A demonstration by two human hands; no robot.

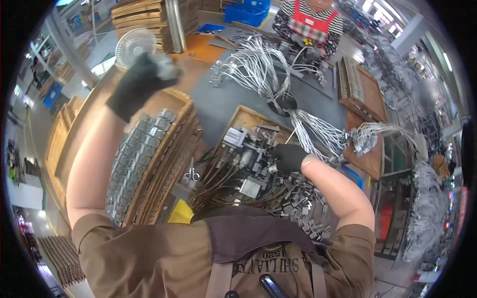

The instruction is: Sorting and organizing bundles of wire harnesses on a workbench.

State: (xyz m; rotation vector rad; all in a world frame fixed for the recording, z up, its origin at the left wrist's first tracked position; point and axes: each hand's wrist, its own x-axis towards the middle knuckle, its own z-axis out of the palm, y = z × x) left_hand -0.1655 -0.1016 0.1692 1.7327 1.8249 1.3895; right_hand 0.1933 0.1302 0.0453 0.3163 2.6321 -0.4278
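Observation:
My left hand [141, 83], in a dark glove, is raised at the upper left beside a small fan [135, 44]. Its fingers curl closed, and motion smears a greyish thing [168, 68] at them. Below it stands a tray with rows of silver metal parts [141, 154]. My right hand [289, 158], also dark-gloved, is low over a wooden tray [242, 115] of mixed metal pieces. Its fingers blend into the dark parts, so their grip is hidden. Near it lies a silver block [250, 187], with loose small metal pieces [303, 201] closer to me.
Bundles of white cables [263, 64] lie across the grey table [208, 102]. A co-worker in a red apron [310, 22] works at the far side. Scissors [191, 175] and a yellow piece [180, 212] lie near me. Stacked wooden trays [362, 92] stand at right, blue bins [247, 14] behind.

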